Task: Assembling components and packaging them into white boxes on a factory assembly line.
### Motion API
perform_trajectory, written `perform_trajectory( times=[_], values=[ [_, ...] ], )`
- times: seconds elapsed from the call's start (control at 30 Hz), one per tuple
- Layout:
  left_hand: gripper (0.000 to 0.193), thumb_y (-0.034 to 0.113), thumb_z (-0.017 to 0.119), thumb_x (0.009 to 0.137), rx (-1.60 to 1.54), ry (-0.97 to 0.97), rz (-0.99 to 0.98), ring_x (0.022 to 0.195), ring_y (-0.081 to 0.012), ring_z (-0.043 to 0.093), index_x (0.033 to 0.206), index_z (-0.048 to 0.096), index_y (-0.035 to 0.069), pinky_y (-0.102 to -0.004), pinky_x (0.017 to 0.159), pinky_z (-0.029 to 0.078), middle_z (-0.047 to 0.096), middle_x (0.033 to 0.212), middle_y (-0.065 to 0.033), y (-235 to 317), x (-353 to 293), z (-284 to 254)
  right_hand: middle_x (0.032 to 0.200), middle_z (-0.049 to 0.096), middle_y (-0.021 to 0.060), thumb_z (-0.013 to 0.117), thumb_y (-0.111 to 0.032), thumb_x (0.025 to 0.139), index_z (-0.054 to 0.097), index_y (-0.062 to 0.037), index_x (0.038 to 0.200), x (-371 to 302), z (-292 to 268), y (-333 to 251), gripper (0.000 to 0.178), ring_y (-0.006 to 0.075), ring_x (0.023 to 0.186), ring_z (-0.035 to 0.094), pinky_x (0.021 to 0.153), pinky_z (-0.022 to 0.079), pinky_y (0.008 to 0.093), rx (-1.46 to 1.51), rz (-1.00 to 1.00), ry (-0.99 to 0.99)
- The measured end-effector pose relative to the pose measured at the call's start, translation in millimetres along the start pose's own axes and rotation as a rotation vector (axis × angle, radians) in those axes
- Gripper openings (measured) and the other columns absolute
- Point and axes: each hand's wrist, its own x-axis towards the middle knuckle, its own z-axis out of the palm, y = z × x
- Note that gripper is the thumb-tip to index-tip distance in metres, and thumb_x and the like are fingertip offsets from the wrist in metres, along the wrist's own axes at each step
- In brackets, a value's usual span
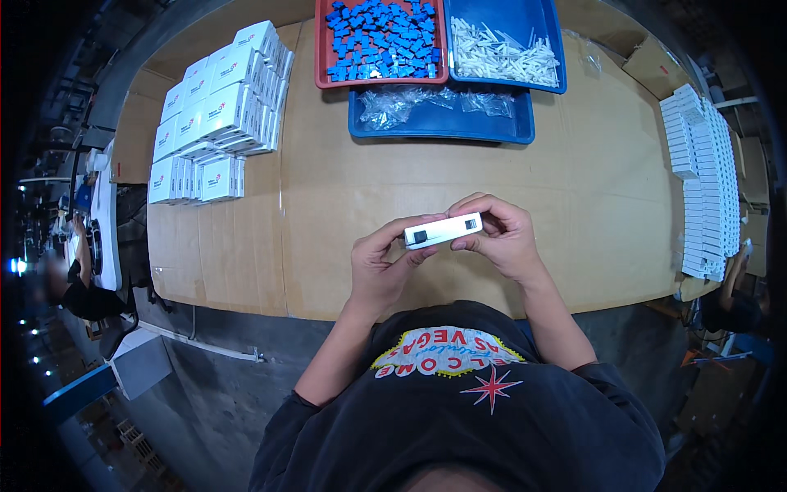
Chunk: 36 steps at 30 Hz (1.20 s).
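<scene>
Small white carton (443, 230): held level in both hands just above the near edge of the workbench (574, 197), at its middle, close to the person's chest; long side facing up, dark end panels showing, presumably so the flaps can be worked with the fingertips.

Left hand (379, 266): closed on the carton's left end, thumb on top, fingers curled beneath; it seems to steady the box.

Right hand (502, 238): closed on the right end, fingers wrapped over the top edge, thumb at the near face; a pinching grip fit for pressing an end shut.

Workbench: covered in brown cardboard sheets, likely to spare the surface and the goods.

Red tray (321, 49): far edge, centre; filled with small blue plastic parts (381, 37); within arm's reach of the seat.

Blue tray (557, 49): touching the red tray's right side; holds white plastic pieces (502, 56).

Second blue tray (447, 123): just in front of those two; holds clear plastic bags (410, 105).

Stack of white printed boxes (217, 107): far left corner, piled in tiers, some standing on edge at the left edge.

Rows of plain white cartons (701, 180): along the right edge, packed tight in columns.

Other people: one at each side of the bench, partly seen; their hands apart from this work.
</scene>
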Motion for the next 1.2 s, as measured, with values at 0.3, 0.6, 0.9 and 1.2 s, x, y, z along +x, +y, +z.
perform_trajectory(
  times=[0.3, 0.6, 0.9, 1.2],
  values=[
    [0.037, 0.002, 0.082, 0.090, -0.227, 0.216, -0.021, 0.118, -0.0175, 0.068, 0.125, 0.070, -0.001, -0.0308, 0.101, 0.054, 0.073, 0.129, -0.0118, 18, 12, 25, 0.119, 0.069, 0.0117, 0.083, 0.004, 0.086, 0.067, 0.0023, 0.121, -2, 1, 3, 0.038, 0.0185, 0.113, 0.067, 0.100, 0.056, 0.0326, 0.142, 0.046, 0.058],
    [0.035, -0.005, 0.081, 0.088, 0.279, 0.017, 0.150, 0.113, -0.0175, 0.068, 0.121, 0.069, -0.003, -0.0301, 0.095, 0.055, 0.069, 0.121, -0.0116, 6, 6, 0, 0.116, 0.070, 0.0092, 0.084, -0.004, 0.087, 0.068, -0.0008, 0.123, 9, 8, -18, 0.039, 0.0212, 0.111, 0.067, 0.100, 0.052, 0.0340, -0.292, -0.116, -0.030],
    [0.026, 0.001, 0.083, 0.089, 0.175, 0.095, 0.019, 0.101, -0.0177, 0.071, 0.113, 0.073, -0.001, -0.0304, 0.085, 0.056, 0.073, 0.110, -0.0100, 20, 2, 9, 0.106, 0.070, 0.0087, 0.085, -0.004, 0.085, 0.072, -0.0003, 0.114, 7, 10, -15, 0.032, 0.0198, 0.100, 0.067, 0.091, 0.053, 0.0325, -0.257, -0.112, -0.054],
    [0.026, 0.004, 0.083, 0.091, 0.258, 0.054, 0.008, 0.100, -0.0160, 0.071, 0.114, 0.072, -0.001, -0.0289, 0.085, 0.055, 0.073, 0.107, -0.0091, 18, 1, 6, 0.103, 0.069, 0.0079, 0.085, -0.008, 0.087, 0.072, 0.0008, 0.111, 4, 9, -10, 0.029, 0.0178, 0.094, 0.067, 0.086, 0.054, 0.0313, -0.271, -0.083, -0.032]
  ],
)
